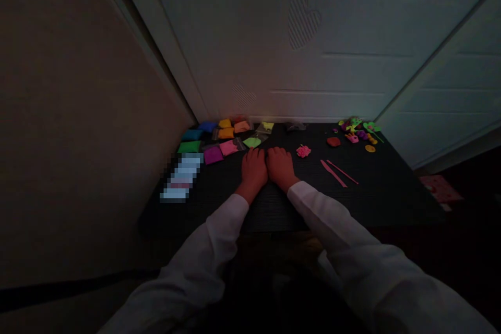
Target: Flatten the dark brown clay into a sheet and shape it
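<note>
My left hand and my right hand rest side by side, touching, palms down on a small black table. Their fingers are bent under against the tabletop, and whether anything lies beneath them is hidden. Just beyond my left hand lie several small bags of coloured clay: a lime green one, a pink one and a magenta one. A small pink clay flower sits just right of my right hand. White sleeves cover both arms.
More clay bags, green, blue and orange, lie at the table's back left. Two pink plastic modelling tools lie to the right. A red clay lump and several small clay figures sit at the back right. A white panelled wall stands behind.
</note>
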Demonstrator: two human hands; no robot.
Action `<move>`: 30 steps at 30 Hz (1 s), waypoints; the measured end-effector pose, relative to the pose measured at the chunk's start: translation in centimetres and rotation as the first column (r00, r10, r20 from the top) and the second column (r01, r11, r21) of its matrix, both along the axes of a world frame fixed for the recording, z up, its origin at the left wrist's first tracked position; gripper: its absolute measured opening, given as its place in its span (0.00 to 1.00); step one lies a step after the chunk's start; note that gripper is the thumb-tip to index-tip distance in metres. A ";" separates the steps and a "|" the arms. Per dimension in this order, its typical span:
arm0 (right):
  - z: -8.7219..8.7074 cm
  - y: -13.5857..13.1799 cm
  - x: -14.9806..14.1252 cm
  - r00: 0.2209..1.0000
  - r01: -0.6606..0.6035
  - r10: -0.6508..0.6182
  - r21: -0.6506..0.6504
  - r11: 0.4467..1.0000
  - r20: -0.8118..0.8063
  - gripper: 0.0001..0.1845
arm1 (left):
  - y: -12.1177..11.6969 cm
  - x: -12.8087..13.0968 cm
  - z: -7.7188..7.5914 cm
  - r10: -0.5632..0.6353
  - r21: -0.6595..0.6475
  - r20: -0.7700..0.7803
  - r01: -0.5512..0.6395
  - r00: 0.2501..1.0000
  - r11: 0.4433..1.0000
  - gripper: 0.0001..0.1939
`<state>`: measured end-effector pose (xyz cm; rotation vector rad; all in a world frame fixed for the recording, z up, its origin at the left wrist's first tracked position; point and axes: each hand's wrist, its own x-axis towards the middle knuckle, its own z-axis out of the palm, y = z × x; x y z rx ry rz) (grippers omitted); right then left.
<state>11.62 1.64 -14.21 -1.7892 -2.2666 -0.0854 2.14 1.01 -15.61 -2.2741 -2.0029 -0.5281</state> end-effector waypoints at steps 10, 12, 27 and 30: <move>0.1 0.0 0.0 1.000 0.022 -0.022 -0.015 1.000 -0.022 0.10 | 0.1 -0.2 0.1 0.000 -0.043 -0.023 -0.001 1.000 0.999 0.21; 0.2 0.0 -0.1 0.999 0.029 -0.030 -0.017 0.999 -0.027 0.10 | 0.0 -0.2 0.2 0.011 -0.045 -0.027 -0.012 1.000 0.999 0.21; 0.2 0.1 0.1 0.999 0.023 -0.025 -0.030 0.999 -0.044 0.11 | 0.0 0.0 0.1 0.055 -0.085 -0.030 -0.057 0.998 0.995 0.23; 0.0 0.2 0.1 0.999 0.023 -0.025 -0.031 0.999 -0.046 0.11 | -0.1 0.0 0.2 0.054 -0.076 -0.034 -0.057 0.998 0.995 0.23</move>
